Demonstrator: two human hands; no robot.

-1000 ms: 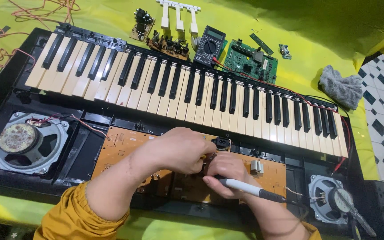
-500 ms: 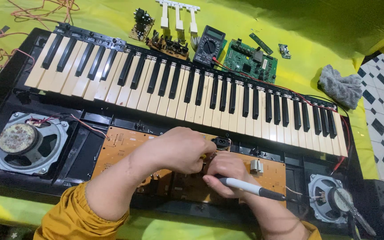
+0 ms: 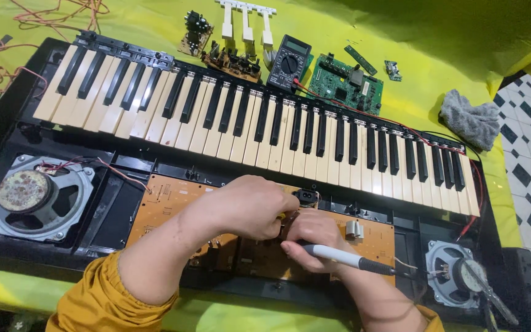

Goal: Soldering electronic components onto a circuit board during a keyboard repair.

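opened keyboard (image 3: 265, 123) on a yellow cloth (image 3: 437, 104), its orange board (image 3: 173, 206) exposed between two speakers, the large one (image 3: 29, 197) at left. the left hand (image 3: 250, 206) is curled shut over the board's middle, what it pinches hidden, touching the right hand (image 3: 311, 237), which is closed around a grey iron (image 3: 345, 259) lying across the board with its tip hidden under the fingers. beyond the keys lie a multimeter (image 3: 289, 61), a green board (image 3: 345, 83) and a grey rag (image 3: 469, 120).

left hand (image 3: 250, 206) sits a touch nearer the small black part (image 3: 304, 197) on the orange circuit board (image 3: 167, 206) than a second ago, right hand (image 3: 311, 240) tips the pen-shaped tool (image 3: 345, 259) slightly flatter, its dark end sits a shade lower
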